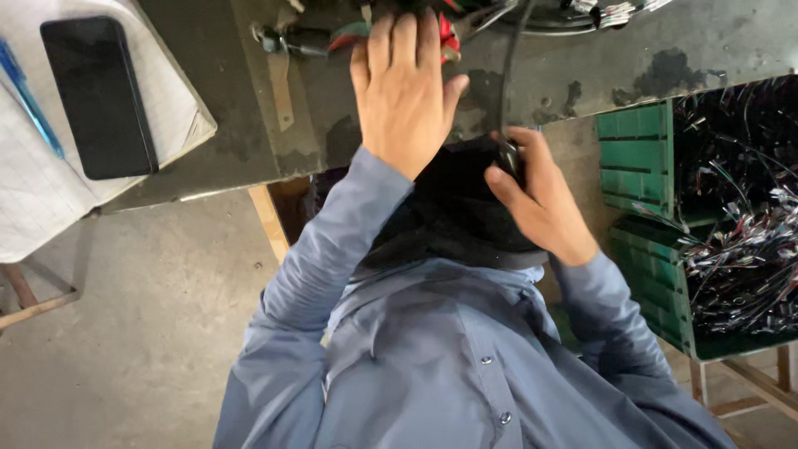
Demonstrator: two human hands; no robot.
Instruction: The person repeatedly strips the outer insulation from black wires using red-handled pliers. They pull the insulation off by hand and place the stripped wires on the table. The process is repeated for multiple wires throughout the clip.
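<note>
My left hand (403,91) lies flat on the dark workbench (665,50), fingers stretched over tools with red and green handles (349,35). I cannot see it gripping any of them. My right hand (536,199) sits at the bench's near edge, thumb and fingers pinched on a black cable (509,75). The cable runs up across the bench toward a bundle of wires (598,12) at the top. A dark cloth (453,208) lies in my lap below both hands.
A black phone (98,96) rests on a white lined pad (33,191) at the left. Two green bins (636,154) holding several cut wire pieces stand on a wooden frame at the right. A metal strip (281,83) lies on the bench. Concrete floor lies below.
</note>
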